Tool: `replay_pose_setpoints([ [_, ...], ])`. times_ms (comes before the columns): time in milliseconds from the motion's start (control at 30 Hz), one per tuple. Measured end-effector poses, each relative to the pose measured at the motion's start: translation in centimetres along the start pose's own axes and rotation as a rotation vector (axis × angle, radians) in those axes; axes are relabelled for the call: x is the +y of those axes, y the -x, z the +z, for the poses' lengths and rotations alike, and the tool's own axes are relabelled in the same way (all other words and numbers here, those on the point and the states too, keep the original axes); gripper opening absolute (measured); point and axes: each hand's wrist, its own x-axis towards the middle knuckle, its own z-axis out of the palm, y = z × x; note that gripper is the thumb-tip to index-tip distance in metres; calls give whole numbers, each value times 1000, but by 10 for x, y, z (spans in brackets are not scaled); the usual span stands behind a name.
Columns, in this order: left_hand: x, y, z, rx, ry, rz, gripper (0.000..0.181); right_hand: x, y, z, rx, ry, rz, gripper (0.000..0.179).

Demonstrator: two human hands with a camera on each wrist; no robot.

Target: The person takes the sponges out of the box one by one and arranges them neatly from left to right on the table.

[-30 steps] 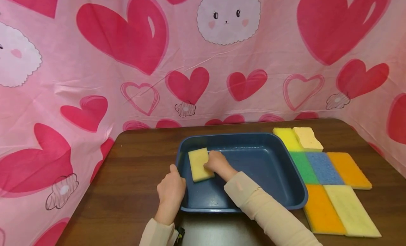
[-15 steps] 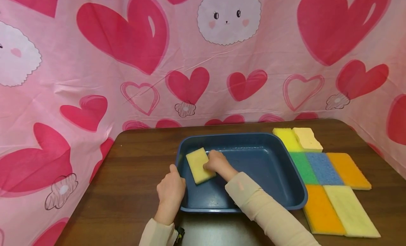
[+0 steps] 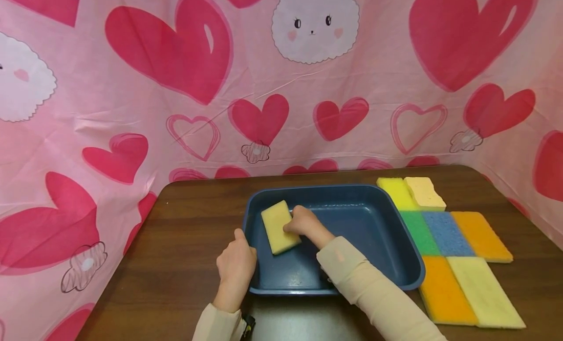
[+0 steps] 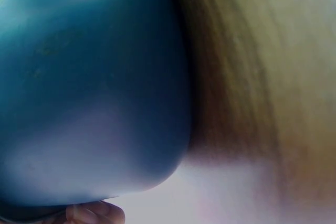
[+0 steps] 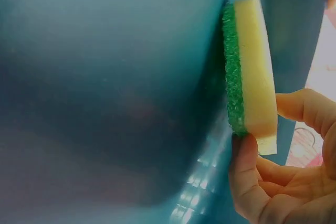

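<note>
A dark blue rectangular pan sits on the wooden table. My left hand holds its left rim; a few fingertips of that hand show at the pan's edge in the left wrist view. Inside the pan, near its left end, my right hand pinches a scrub sponge between thumb and fingers. The right wrist view shows the sponge edge-on, with a yellow foam layer and a green scouring layer facing the pan. How firmly the green layer touches the pan cannot be told.
Right of the pan lie several flat sponges: bright yellow, cream, green, blue, two orange and pale yellow. Behind the table hangs a pink heart-patterned cloth.
Within the pan's left end, the sponge has turned slightly counterclockwise, shifting left and then back right with my right hand. My left hand keeps its place on the rim.
</note>
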Motion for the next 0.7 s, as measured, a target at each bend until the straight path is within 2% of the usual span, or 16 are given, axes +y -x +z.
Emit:
replay_pose_setpoints([
  [200, 0, 0, 0, 2, 2, 1, 16, 0, -3, -7, -25, -6, 16, 14],
  [367, 0, 0, 1, 3, 0, 1, 17, 3, -3, -12, -13, -69, 17, 40],
  [467, -1, 0, 1, 10, 0, 5, 17, 5, -2, -15, 2, -95, 11, 41],
  [700, 0, 1, 1, 14, -2, 13, 16, 7, 0, -23, 10, -179, 68, 15],
])
